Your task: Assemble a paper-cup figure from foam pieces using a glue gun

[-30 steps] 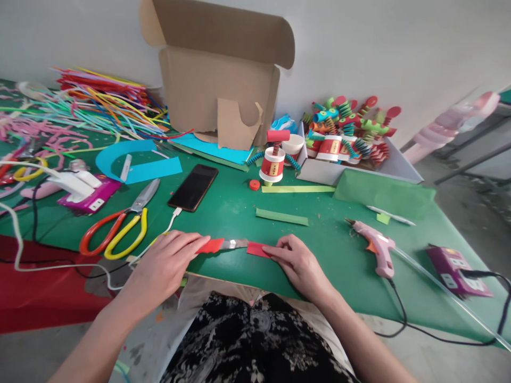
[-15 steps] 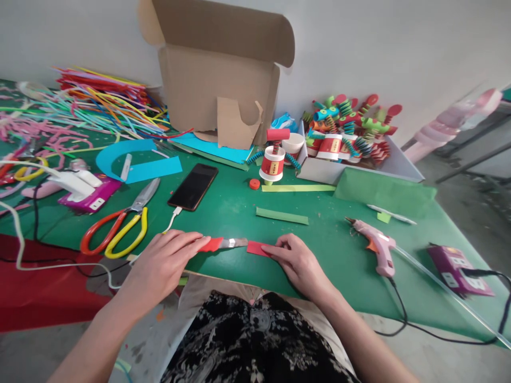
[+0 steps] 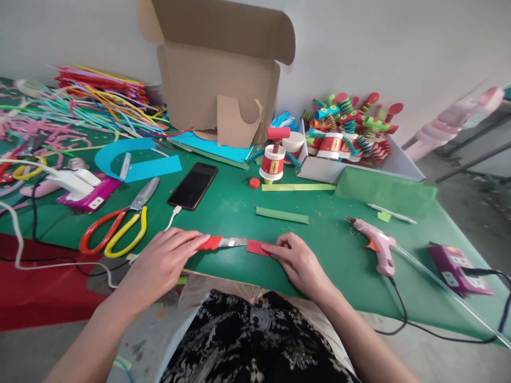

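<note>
My left hand (image 3: 170, 255) is closed around the red handle of a utility knife (image 3: 233, 242), its blade lying flat near the table's front edge and pointing right. Just past the blade tip is a small strip of red paper (image 3: 255, 247). My right hand (image 3: 297, 260) pinches that strip at its right end, thumb and fingers together. Beyond them lies a folded green paper strip (image 3: 281, 215). Farther back stands a paper-cup figure (image 3: 273, 162) with a red band, blue spring arms and a red rolled head, beside a red paper coil (image 3: 254, 183).
Scissors (image 3: 125, 221), a phone (image 3: 193, 186) on its cable and a purple power strip (image 3: 90, 191) lie at left. A pink glue gun (image 3: 373, 242) rests at right, its cord running to another power strip (image 3: 459, 268). Behind are a cardboard box (image 3: 219, 69) and a tray (image 3: 359, 173) of figures.
</note>
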`<state>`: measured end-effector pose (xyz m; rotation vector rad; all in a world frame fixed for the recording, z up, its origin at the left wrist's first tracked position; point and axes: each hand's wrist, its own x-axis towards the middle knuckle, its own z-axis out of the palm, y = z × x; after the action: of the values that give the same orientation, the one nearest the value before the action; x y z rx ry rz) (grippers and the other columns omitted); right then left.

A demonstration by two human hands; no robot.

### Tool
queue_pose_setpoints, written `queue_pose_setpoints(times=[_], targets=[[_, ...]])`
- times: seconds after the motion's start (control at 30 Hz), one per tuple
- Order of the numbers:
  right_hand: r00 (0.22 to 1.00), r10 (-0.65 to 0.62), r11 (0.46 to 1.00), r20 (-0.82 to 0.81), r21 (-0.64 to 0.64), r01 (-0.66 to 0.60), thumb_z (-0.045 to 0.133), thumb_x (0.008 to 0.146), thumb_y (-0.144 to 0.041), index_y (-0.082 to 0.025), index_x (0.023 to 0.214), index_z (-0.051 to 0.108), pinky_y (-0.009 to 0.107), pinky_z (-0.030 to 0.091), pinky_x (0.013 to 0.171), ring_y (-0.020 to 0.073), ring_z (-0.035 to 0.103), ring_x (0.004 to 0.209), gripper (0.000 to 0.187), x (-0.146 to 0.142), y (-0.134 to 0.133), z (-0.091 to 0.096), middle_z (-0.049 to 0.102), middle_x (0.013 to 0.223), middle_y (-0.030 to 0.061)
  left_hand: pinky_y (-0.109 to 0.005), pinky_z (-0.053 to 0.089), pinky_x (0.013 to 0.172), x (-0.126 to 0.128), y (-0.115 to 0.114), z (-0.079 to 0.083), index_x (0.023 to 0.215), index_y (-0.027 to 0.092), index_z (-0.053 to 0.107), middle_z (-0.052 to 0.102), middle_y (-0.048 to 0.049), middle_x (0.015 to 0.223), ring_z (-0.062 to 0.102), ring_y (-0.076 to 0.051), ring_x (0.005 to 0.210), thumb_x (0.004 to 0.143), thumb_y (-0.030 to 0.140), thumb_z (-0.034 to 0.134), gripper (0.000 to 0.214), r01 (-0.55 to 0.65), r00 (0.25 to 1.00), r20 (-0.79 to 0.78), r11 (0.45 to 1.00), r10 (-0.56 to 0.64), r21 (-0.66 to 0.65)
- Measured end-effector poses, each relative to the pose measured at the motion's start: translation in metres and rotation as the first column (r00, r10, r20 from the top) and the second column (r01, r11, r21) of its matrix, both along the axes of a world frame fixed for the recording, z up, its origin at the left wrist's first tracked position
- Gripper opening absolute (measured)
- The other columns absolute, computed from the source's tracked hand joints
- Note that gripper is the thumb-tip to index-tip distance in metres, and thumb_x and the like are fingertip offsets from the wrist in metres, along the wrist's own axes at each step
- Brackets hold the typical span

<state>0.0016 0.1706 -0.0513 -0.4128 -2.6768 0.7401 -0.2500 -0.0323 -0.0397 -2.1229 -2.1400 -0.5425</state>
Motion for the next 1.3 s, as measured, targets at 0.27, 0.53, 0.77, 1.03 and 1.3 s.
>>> queue_pose_setpoints(times=[0.27,0.53,0.77,1.03,1.3], targets=[[1.0,-0.006,1.0,0.0,-0.007,0.006,0.044,0.098,-0.018,-0.027,0.119,0.069,0.031,0.051,0.072,0.0179,0.055,0.083,0.034,0.001,0.0,-0.001,0.057,0.094,0.0076,-0.04,0.044,0.088,-0.005,0.003,-0.001,0.128,0.02,0.058,0.066,-0.007,0.124,0.057,-0.024,0.108,0.096,0.01,0.037,0.04,0.043,0.999,0.002,0.999,-0.043,-0.025],[1.0,-0.003,1.0,0.017,-0.01,0.003,0.044,0.098,-0.018,-0.029,0.122,0.067,0.031,0.052,0.073,0.0178,0.054,0.084,0.035,0.0,0.0,0.0,0.057,0.095,0.0073,-0.038,0.045,0.088,0.0,0.003,0.002,0.128,0.02,0.058,0.067,-0.0069,0.12,0.057,-0.022,0.105,0.098,0.014,0.037,0.037,0.057,0.997,0.055,0.997,-0.055,-0.042],[1.0,0.0,1.0,0.028,-0.001,0.0,0.044,0.098,-0.018,-0.029,0.12,0.069,0.033,0.051,0.074,0.0186,0.054,0.085,0.035,0.0,0.0,-0.004,0.056,0.094,0.0073,-0.039,0.047,0.086,0.004,0.006,0.0,0.127,0.022,0.06,0.069,-0.0063,0.117,0.057,-0.023,0.102,0.099,0.018,0.039,0.036,0.051,0.995,0.085,0.998,-0.049,-0.028],[0.999,0.006,1.0,0.04,-0.017,-0.005,0.044,0.098,-0.018,-0.029,0.121,0.069,0.033,0.05,0.074,0.0185,0.053,0.084,0.036,-0.001,0.001,-0.004,0.054,0.092,0.007,-0.04,0.048,0.088,0.007,0.0,-0.007,0.131,0.022,0.057,0.067,-0.0067,0.12,0.056,-0.023,0.106,0.095,0.009,0.038,0.043,0.064,0.992,0.111,0.998,-0.061,-0.027],[0.999,0.001,1.0,0.037,-0.018,0.0,0.045,0.097,-0.017,-0.029,0.12,0.069,0.033,0.05,0.074,0.019,0.053,0.084,0.036,-0.001,0.0,-0.004,0.054,0.092,0.007,-0.041,0.047,0.089,0.011,-0.002,-0.012,0.13,0.023,0.059,0.067,-0.0068,0.119,0.056,-0.023,0.104,0.094,0.008,0.038,0.044,0.043,0.993,0.107,0.999,-0.042,-0.006]])
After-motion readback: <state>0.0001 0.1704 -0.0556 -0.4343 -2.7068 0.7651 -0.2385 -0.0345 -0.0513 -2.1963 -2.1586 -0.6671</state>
